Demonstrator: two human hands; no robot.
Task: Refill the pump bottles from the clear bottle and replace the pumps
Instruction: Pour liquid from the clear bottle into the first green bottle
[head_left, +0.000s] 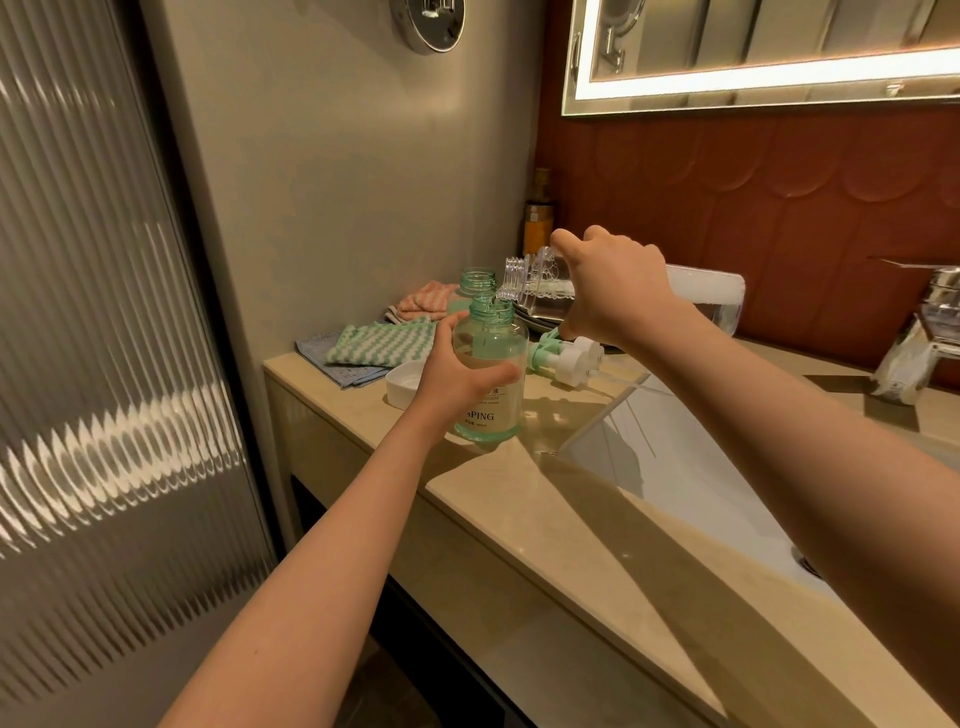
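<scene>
A green-tinted pump bottle (491, 382) stands upright on the beige counter (524, 499) with its neck uncapped. My left hand (457, 371) grips its body from the left. My right hand (618, 288) holds the clear bottle (706, 296) tipped nearly flat, its mouth over the green bottle's neck, and a thin stream runs in. A second uncapped green bottle (478, 280) stands just behind. Two white-and-green pumps (569, 358) lie on the counter to the right of the held bottle.
A white cap (402, 384) lies left of the bottle, with folded cloths (379, 345) behind it. A white sink basin (675, 467) opens to the right, a chrome tap (930, 332) beyond it. An amber bottle (539, 218) stands in the corner.
</scene>
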